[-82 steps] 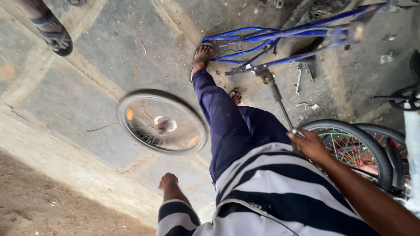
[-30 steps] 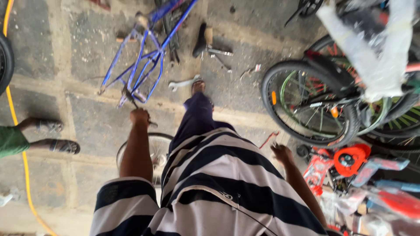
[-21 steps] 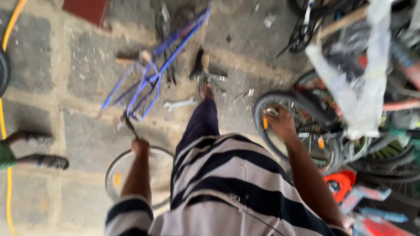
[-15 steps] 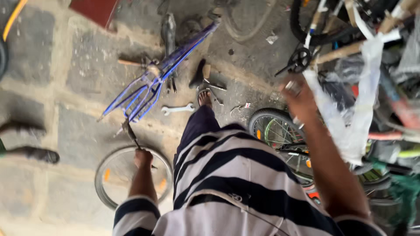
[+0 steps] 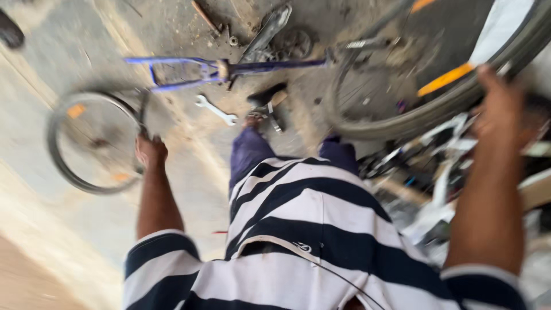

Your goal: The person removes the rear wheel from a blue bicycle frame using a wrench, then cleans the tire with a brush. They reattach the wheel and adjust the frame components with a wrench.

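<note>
My left hand (image 5: 150,151) hangs low at my side, fingers curled on a thin dark tool beside a loose spoked bicycle wheel (image 5: 69,143) lying on the stone floor. My right hand (image 5: 500,106) is raised to the right and rests on the black tyre (image 5: 442,106) of a large bicycle wheel with a yellow strip. The picture is blurred. My striped shirt and dark blue trousers fill the middle.
A blue bicycle frame (image 5: 229,68) lies on the floor ahead, with a silver spanner (image 5: 215,110) and a dark tool (image 5: 265,97) near my foot. Tangled bicycles and parts (image 5: 425,166) crowd the right side. A dark shoe (image 5: 10,34) shows at top left.
The view has swung round. My right hand has risen from the clutter to the big tyre. My left hand stays down by the loose wheel, which now lies further left.
</note>
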`<act>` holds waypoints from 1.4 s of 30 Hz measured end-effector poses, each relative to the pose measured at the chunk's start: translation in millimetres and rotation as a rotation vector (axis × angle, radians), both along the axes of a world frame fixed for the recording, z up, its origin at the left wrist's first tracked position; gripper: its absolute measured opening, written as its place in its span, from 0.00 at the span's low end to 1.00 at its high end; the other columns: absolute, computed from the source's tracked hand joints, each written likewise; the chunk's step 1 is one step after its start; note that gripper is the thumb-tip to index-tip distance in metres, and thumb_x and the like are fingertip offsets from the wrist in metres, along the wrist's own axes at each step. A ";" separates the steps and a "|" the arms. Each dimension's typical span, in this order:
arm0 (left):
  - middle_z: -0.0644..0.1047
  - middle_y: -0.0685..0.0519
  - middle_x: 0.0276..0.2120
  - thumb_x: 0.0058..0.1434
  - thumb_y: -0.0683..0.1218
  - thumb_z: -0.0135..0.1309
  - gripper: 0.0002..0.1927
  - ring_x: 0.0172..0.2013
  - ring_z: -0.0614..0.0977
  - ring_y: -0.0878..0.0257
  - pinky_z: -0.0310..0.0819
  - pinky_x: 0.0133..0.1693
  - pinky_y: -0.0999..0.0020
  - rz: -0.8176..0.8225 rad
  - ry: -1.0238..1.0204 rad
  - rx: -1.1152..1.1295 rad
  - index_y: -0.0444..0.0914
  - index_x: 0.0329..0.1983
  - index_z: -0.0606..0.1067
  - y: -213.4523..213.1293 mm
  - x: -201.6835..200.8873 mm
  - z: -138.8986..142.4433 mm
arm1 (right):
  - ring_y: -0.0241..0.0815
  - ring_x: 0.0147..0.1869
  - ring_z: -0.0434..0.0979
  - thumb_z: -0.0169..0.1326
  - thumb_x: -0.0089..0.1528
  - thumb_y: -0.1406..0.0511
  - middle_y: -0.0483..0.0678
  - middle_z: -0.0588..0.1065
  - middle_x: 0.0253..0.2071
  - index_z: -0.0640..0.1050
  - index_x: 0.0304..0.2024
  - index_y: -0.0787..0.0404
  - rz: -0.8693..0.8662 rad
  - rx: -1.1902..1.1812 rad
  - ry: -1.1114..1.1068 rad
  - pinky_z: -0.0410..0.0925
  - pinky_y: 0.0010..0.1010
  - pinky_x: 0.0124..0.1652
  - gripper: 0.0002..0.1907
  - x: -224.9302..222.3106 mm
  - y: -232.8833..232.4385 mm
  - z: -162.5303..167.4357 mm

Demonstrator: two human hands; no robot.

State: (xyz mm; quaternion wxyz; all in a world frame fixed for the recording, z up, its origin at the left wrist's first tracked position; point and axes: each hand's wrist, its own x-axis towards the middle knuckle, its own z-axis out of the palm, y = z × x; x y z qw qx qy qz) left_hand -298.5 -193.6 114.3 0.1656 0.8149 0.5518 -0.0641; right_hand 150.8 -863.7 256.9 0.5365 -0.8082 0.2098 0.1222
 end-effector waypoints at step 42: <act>0.75 0.47 0.47 0.55 0.41 0.53 0.21 0.50 0.75 0.47 0.69 0.52 0.53 -0.403 -0.752 0.029 0.42 0.53 0.73 -415.4 437.0 7.7 | 0.57 0.34 0.81 0.64 0.51 0.57 0.52 0.79 0.30 0.80 0.49 0.52 2.119 -0.841 -0.847 0.73 0.48 0.35 0.24 311.9 114.1 87.7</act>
